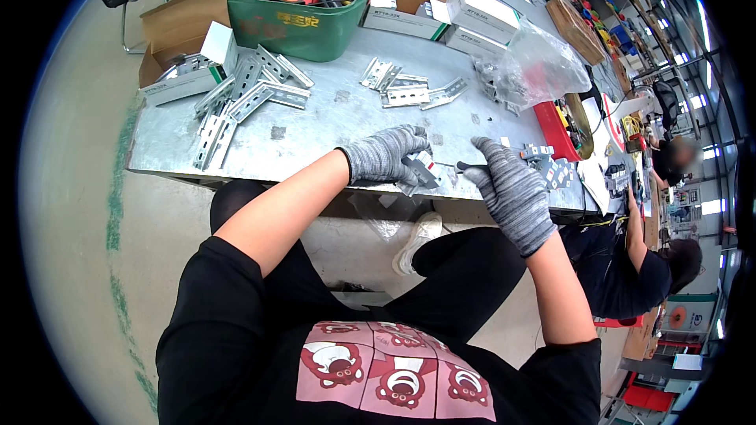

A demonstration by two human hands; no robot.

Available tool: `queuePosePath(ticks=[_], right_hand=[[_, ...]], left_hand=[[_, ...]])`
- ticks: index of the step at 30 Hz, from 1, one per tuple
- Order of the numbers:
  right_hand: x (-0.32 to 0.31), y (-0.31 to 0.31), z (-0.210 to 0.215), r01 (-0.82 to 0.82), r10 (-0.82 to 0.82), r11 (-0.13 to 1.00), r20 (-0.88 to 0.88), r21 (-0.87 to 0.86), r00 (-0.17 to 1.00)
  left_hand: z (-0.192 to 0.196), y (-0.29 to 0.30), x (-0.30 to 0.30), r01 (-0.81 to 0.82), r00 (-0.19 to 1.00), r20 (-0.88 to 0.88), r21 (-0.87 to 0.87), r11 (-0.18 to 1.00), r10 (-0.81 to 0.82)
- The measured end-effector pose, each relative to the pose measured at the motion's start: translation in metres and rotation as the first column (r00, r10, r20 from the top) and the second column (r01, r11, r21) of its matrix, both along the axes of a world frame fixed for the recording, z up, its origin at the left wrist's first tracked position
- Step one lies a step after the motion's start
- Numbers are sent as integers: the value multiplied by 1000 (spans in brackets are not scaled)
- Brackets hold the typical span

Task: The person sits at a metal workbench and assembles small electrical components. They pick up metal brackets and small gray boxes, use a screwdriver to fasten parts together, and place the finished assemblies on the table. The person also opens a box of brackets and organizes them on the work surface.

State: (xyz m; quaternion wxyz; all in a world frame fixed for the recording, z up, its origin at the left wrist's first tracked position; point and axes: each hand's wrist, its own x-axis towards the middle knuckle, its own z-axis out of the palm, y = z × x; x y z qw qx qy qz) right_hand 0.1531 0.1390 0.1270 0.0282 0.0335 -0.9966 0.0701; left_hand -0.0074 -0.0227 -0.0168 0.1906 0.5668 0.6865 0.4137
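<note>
At near edge of metal table point(315, 130): left hand point(386, 155), gloved, clasping small bracket assembly point(421, 169); right hand point(508, 189), gloved, gripping screwdriver point(465, 166), tip at assembly. Beyond: loose slotted rails point(244, 98) unworked. Right of assembly: small fitted parts point(551, 167), seemingly finished. Judged partway.

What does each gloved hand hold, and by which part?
The left hand grips a small metal part by its left end. The right hand holds a thin dark tool by its handle end.
</note>
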Motion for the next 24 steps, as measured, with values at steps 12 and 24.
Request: queuePosePath(ticks=[12,24], right_hand=[[-5,9,-3,-16,12,997,-45,-73,999],[3,-6,3,-94,75,976,-98,-198,992]], left_hand=[[-13,5,-2,-31,998,-50,46,998,34],[-1,3,2,-17,998,-64,-97,995,11]])
